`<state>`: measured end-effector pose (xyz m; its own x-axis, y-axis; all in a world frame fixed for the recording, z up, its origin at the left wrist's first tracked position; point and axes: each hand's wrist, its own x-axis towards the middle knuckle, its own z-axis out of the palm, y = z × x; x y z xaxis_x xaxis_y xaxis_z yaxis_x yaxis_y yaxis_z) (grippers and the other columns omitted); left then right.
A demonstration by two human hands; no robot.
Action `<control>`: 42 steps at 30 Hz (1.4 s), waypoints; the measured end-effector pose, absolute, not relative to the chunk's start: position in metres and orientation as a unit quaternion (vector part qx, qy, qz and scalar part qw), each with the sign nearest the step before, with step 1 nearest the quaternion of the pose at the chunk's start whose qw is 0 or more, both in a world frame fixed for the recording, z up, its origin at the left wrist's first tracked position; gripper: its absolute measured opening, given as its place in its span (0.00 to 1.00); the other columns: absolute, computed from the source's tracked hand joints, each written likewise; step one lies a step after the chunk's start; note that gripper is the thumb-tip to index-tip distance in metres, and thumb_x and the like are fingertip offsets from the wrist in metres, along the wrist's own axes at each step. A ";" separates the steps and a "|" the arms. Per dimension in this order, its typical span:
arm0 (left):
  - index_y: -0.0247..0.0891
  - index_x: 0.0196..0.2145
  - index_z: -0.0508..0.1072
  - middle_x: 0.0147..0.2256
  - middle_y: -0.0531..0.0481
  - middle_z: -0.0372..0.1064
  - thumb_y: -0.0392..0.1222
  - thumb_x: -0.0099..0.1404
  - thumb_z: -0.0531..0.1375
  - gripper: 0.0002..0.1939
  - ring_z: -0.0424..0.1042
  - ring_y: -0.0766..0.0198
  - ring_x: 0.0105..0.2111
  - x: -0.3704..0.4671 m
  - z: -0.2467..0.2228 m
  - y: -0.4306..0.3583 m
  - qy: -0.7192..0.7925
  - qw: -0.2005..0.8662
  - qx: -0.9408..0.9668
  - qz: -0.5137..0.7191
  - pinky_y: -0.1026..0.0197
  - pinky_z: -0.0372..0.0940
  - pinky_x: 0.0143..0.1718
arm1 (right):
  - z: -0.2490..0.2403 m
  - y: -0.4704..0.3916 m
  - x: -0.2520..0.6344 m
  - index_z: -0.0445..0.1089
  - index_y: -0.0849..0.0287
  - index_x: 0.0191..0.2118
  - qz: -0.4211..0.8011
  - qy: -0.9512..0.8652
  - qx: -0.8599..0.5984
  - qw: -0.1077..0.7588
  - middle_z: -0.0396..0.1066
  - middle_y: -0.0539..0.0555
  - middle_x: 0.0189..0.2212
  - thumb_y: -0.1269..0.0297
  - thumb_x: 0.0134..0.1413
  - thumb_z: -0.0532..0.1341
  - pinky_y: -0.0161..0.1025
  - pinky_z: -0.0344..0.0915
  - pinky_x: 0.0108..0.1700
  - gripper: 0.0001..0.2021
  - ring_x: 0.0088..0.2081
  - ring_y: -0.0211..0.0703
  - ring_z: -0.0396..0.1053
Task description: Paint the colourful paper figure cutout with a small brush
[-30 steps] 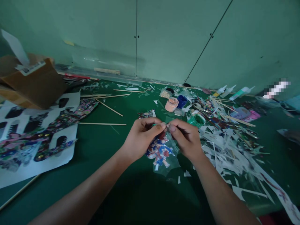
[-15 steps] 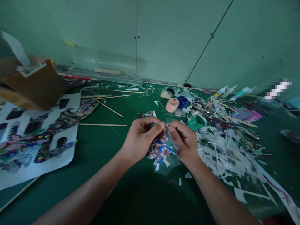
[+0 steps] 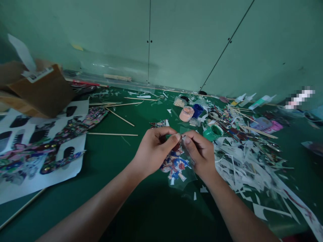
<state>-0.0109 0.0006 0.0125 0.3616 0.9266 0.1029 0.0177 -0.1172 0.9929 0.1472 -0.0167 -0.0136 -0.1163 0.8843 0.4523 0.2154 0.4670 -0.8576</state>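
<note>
My left hand and my right hand meet over the middle of the green table, thumbs and forefingers pinched close together. Between them hangs a clear plastic sheet bearing printed cut-out figures in blue, red and white. Both hands grip its upper edge, the left at the figures' side and the right at the clear side. The exact spot under the fingertips is hidden. Just behind my left hand lies another small patterned cut-out.
Open paint jars in peach, blue and green stand beyond my right hand. White paper scraps and scissors lie right. A cardboard box, patterned pieces on white paper and thin sticks are left.
The whole view has shifted slightly. My hands keep their pinch on the plastic sheet, with the fingertips a little farther apart.
</note>
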 end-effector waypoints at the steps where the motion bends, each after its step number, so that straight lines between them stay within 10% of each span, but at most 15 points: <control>1: 0.35 0.26 0.72 0.22 0.54 0.62 0.43 0.64 0.59 0.11 0.58 0.70 0.23 -0.011 0.012 0.000 0.383 0.544 0.619 0.418 0.64 0.53 0.24 | -0.013 -0.017 0.147 0.66 0.58 0.30 0.316 -0.678 -0.407 0.525 0.57 0.46 0.20 0.63 0.63 0.55 0.34 0.51 0.24 0.10 0.21 0.33 0.53; 42: 0.36 0.25 0.69 0.22 0.54 0.56 0.46 0.65 0.56 0.14 0.55 0.68 0.24 -0.008 0.009 -0.001 0.444 0.521 0.588 0.432 0.62 0.50 0.26 | -0.016 -0.014 0.146 0.59 0.57 0.28 0.236 -0.727 -0.446 0.465 0.52 0.44 0.20 0.68 0.63 0.54 0.31 0.50 0.25 0.10 0.22 0.30 0.52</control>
<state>-0.0079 -0.0012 0.0091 0.2336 0.9713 0.0450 0.0719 -0.0634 0.9954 0.1460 -0.0142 -0.0161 -0.1692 0.8688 0.4654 0.4289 0.4901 -0.7589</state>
